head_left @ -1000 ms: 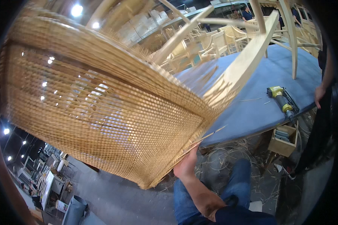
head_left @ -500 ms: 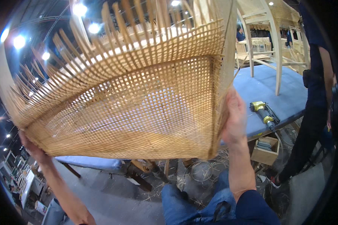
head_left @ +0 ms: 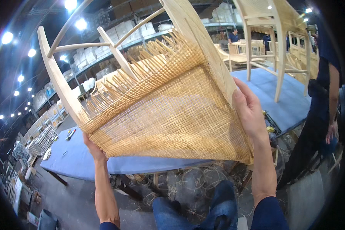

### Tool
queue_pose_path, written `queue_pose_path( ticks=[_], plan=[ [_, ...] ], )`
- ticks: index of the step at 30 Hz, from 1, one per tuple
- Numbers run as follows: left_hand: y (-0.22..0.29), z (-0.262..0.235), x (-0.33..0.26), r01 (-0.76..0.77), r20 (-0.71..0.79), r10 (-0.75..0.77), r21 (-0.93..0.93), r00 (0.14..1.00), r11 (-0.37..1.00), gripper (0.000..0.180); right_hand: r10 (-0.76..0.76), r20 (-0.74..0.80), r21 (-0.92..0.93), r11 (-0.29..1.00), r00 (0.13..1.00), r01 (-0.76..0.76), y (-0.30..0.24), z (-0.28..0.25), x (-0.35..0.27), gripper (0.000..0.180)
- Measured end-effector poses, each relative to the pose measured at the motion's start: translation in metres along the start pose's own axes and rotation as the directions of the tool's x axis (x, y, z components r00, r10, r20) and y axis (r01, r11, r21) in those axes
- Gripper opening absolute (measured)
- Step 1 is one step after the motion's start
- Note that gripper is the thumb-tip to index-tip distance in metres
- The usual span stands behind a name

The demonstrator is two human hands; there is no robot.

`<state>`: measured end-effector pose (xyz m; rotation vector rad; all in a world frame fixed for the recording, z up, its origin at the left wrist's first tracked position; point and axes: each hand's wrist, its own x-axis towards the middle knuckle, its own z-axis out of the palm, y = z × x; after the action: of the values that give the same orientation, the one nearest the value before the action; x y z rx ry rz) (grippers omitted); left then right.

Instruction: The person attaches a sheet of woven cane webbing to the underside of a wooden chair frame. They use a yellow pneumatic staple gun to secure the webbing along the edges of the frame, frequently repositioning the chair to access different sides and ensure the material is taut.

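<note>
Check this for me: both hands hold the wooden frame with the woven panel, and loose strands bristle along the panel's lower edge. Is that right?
Not quite. In the head view, the loose strands bristle along the upper edge of the woven panel, not the lower. The rest is right: left hand and right hand hold the wooden frame.

To my R I see a 2nd wooden chair on a blue tbl, co-worker nearby; in bkgd, shelves w/ wht pkgs, ceiling lts.

Chair before table, second chair behind right
</note>
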<state>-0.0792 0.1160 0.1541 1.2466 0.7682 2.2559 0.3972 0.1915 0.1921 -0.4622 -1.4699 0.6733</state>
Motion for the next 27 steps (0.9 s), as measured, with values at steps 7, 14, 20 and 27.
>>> queue_pose_path(
  ticks=[7, 14, 20, 27],
  plan=[
    [-0.07, -0.014, -0.018, 0.299, -0.145, -0.306, -0.067, 0.941, 0.952, 0.076, -0.027, 0.066, -0.26, 0.965, 0.997, 0.043, 0.032, 0.025, 0.009, 0.044],
    [-0.109, -0.062, -0.031, 0.378, -0.249, -0.393, -0.107, 0.885, 0.919, 0.076, -0.089, 0.12, -0.445, 0.885, 0.989, 0.133, 0.063, 0.036, -0.022, 0.042],
    [-0.13, -0.079, -0.041, 0.371, -0.221, -0.416, -0.22, 0.882, 0.902, 0.078, -0.112, 0.119, -0.442, 0.884, 0.987, 0.154, 0.066, 0.042, -0.027, 0.041],
    [-0.139, -0.063, -0.05, 0.316, -0.239, -0.386, -0.282, 0.891, 0.906, 0.072, -0.142, 0.103, -0.432, 0.885, 0.984, 0.173, 0.077, 0.041, -0.029, 0.04]
  ],
)
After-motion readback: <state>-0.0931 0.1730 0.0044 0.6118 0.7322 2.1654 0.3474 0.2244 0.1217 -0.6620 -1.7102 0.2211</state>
